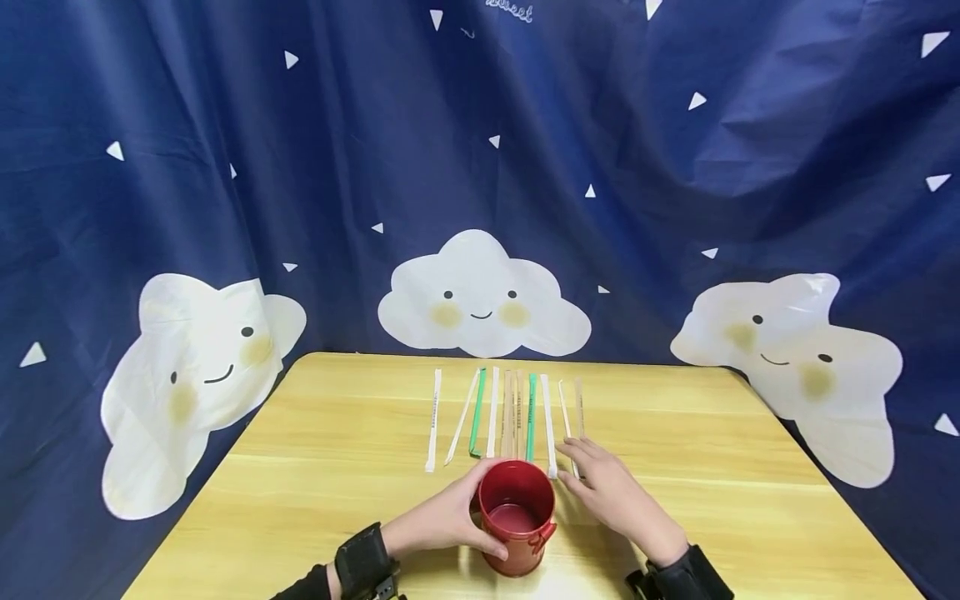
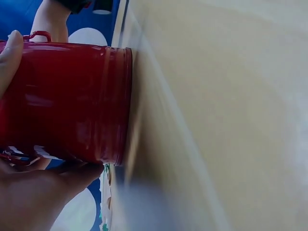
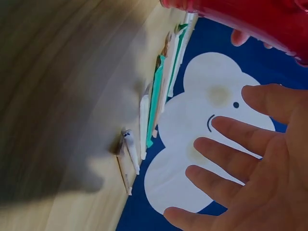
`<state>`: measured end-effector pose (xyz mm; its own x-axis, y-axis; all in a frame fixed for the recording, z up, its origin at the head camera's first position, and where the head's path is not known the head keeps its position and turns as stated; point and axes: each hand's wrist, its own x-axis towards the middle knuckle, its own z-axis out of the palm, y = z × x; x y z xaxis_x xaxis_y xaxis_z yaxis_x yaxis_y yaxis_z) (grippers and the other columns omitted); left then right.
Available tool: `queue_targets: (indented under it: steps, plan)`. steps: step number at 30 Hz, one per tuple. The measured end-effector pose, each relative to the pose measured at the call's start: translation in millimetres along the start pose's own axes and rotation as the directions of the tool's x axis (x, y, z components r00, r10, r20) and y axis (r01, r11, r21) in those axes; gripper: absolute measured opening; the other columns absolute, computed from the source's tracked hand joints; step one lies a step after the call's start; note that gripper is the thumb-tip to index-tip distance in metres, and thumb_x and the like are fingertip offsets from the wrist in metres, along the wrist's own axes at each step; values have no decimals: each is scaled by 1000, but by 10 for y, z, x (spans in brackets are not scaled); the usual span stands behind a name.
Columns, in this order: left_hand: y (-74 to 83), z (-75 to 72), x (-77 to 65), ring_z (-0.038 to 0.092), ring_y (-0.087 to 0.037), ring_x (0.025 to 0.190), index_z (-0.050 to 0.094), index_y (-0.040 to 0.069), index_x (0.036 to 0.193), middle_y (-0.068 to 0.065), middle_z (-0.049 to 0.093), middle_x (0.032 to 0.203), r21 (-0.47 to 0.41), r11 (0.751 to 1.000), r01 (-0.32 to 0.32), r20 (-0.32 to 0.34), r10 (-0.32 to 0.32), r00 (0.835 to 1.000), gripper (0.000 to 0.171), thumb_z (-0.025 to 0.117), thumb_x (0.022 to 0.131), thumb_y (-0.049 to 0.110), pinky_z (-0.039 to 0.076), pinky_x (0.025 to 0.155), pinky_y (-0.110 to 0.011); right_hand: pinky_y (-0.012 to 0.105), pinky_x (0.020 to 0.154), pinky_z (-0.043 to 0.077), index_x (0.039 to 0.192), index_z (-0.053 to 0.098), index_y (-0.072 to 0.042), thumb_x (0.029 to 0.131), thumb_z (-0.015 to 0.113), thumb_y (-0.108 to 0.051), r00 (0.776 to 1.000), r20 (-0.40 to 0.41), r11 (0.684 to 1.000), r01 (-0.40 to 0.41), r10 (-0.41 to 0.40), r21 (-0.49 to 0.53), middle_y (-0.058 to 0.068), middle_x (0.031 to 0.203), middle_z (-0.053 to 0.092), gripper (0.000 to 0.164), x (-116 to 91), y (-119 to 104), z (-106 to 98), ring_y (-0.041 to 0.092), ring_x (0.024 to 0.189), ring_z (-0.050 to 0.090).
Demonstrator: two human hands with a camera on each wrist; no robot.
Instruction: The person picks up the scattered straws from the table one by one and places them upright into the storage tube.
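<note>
Left hand (image 1: 450, 513): grip curled round shiny red cylindrical bucket (image 1: 519, 552), which is upright at near middle of pale wood-grain surface (image 1: 750, 500). Right hand (image 1: 617, 493), just right of bucket: fingers spread, grip holding nothing, close to right end of row of slim white, green and brown straws (image 1: 531, 415). Dark blue patterned cloth (image 1: 337, 167) at far side.

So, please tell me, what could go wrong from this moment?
The right grip reaches over thin white, green and brown wrapped straws lying close together, so it may catch more than one. The shiny red cylindrical cup is close to their near ends and could push them askew. Only the left grip holds this cup, so it might tip if the hold loosens.
</note>
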<state>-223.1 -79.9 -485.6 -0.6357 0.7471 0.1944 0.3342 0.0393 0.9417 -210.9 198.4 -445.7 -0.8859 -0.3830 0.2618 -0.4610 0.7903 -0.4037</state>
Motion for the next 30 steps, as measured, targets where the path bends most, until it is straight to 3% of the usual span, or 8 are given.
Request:
queue_targets:
  steps: [7, 19, 26, 30]
  plan:
    - [-8, 5, -30, 54, -15, 131, 37, 26, 149, 4, 54, 144, 34, 999, 18, -8, -17, 1000, 91, 92, 76, 18, 45, 111, -33, 59, 108, 45, 132, 61, 5, 100, 64, -14, 998, 12, 996, -62, 61, 63, 26, 135, 60, 37, 113, 134, 46, 44, 126, 56]
    - [37, -21, 26, 54, -15, 131, 38, 29, 149, 7, 55, 143, 56, 998, 29, -18, -28, 999, 92, 92, 75, 20, 45, 111, -36, 61, 106, 45, 133, 58, 10, 100, 60, -14, 986, 1, 986, -165, 165, -18, 32, 130, 60, 41, 268, 514, -97, 49, 122, 56]
    - [4, 6, -14, 54, -15, 130, 40, 28, 147, 7, 56, 142, 47, 998, 33, -14, -32, 999, 91, 93, 74, 19, 45, 110, -32, 61, 103, 47, 131, 59, 11, 97, 62, -11, 977, 47, 978, -204, 206, -42, 32, 127, 62, 40, 215, 655, -16, 50, 120, 58]
    - [16, -1, -4, 55, -16, 129, 40, 27, 147, 6, 56, 142, 53, 999, 10, -17, -9, 1000, 90, 93, 75, 19, 46, 110, -34, 60, 103, 47, 129, 59, 13, 97, 61, -10, 976, 64, 977, -204, 208, -57, 33, 123, 63, 39, 321, 729, 9, 50, 118, 58]
